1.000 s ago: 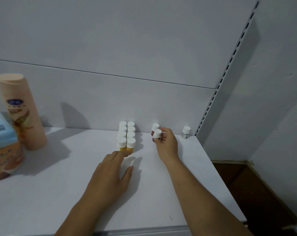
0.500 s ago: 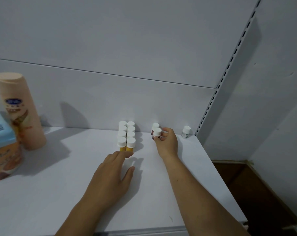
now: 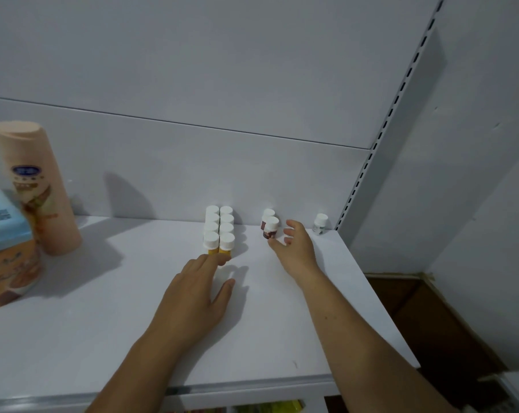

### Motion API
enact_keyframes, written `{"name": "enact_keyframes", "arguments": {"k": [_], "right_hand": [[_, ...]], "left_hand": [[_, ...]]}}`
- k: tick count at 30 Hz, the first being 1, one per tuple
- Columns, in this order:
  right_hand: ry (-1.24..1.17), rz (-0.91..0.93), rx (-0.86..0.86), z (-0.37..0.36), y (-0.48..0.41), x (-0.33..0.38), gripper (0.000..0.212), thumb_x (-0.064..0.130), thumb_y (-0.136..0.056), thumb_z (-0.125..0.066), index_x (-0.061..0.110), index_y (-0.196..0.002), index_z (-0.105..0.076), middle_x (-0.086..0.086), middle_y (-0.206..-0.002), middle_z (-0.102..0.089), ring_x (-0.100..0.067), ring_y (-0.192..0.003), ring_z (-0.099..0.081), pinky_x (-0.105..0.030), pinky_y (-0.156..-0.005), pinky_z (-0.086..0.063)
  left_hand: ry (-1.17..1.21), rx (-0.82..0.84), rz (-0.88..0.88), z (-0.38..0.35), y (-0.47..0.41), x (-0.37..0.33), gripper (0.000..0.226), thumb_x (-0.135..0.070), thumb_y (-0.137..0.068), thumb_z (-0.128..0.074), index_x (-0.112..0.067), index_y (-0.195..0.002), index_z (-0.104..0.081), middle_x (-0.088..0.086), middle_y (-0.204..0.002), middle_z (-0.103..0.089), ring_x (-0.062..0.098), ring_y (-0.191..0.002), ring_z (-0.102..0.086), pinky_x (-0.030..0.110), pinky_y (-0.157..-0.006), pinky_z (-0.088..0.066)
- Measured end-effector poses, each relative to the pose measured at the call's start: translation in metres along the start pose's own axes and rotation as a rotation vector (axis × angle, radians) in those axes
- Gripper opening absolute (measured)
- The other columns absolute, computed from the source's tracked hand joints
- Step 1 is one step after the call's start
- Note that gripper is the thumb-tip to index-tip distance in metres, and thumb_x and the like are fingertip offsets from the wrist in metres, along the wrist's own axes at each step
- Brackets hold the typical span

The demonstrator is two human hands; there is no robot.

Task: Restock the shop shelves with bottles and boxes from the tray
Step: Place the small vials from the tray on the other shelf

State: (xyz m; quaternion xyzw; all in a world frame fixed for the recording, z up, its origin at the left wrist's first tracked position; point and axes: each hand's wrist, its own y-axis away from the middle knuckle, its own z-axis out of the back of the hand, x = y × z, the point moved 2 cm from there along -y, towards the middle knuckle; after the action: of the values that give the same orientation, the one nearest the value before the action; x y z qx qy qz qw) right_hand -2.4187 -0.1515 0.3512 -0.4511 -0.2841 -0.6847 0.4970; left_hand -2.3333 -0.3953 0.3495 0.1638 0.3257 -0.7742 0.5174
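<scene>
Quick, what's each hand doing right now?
Left hand: open, fingertips at the yellow bottles.
Right hand: open, beside the brown bottle, holding nothing.

You face a flat white metal shelf (image 3: pixel 103 323) that runs from the left edge to a pale grey slotted upright (image 3: pixel 383 129) at the right, with a grey front lip (image 3: pixel 252 389) below. Behind it rises a plain white back panel (image 3: pixel 192 70), crossed by one thin horizontal seam (image 3: pixel 174 123). Right of the upright stands a smooth light grey wall (image 3: pixel 475 144), and low beside the shelf's end lies a dark brown surface (image 3: pixel 431 317), floor or cardboard you cannot tell, while soft shadows on shelf and panel lean rightward.
</scene>
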Motion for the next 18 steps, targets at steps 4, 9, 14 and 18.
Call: {"name": "enact_keyframes", "arguments": {"k": [4, 9, 14, 18], "right_hand": [[0.141, 0.099, 0.024, 0.031, 0.052, 0.013, 0.066, 0.04, -0.096, -0.072, 0.025, -0.153, -0.041, 0.005, -0.152, -0.05, -0.014, -0.142, -0.045, -0.036, -0.116, -0.038], [0.4, 0.219, 0.116, 0.071, 0.138, 0.031, 0.074, 0.062, -0.097, -0.059, 0.036, -0.159, -0.027, 0.012, -0.162, -0.035, -0.013, -0.149, -0.03, -0.043, -0.123, -0.029], [0.515, 0.347, 0.107, 0.108, 0.216, 0.031, 0.071, 0.063, -0.099, -0.055, 0.038, -0.159, -0.026, 0.015, -0.162, -0.032, -0.011, -0.148, -0.027, -0.039, -0.122, -0.024], [0.515, 0.422, 0.133, 0.139, 0.281, 0.016, 0.068, 0.061, -0.099, -0.055, 0.04, -0.158, -0.027, 0.017, -0.163, -0.03, -0.006, -0.148, -0.022, -0.037, -0.123, -0.022]], "left_hand": [[0.01, 0.002, -0.009, 0.004, 0.001, -0.007, 0.055, -0.059, -0.099, -0.054, -0.037, -0.148, -0.045, -0.013, -0.14, -0.058, 0.015, -0.124, -0.056, 0.039, -0.098, -0.049], [-0.175, 0.023, -0.081, 0.013, 0.008, -0.028, 0.076, -0.077, -0.093, -0.042, -0.035, -0.157, -0.035, -0.009, -0.152, -0.052, 0.019, -0.137, -0.049, 0.045, -0.107, -0.046], [-0.22, -0.012, -0.13, 0.024, 0.059, -0.072, 0.075, -0.074, -0.096, -0.045, -0.035, -0.158, -0.034, -0.008, -0.158, -0.047, 0.019, -0.143, -0.045, 0.045, -0.112, -0.043], [-0.247, -0.028, -0.135, 0.024, 0.121, -0.115, 0.075, -0.073, -0.097, -0.046, -0.036, -0.16, -0.031, -0.01, -0.159, -0.044, 0.015, -0.147, -0.039, 0.043, -0.116, -0.039]]}}
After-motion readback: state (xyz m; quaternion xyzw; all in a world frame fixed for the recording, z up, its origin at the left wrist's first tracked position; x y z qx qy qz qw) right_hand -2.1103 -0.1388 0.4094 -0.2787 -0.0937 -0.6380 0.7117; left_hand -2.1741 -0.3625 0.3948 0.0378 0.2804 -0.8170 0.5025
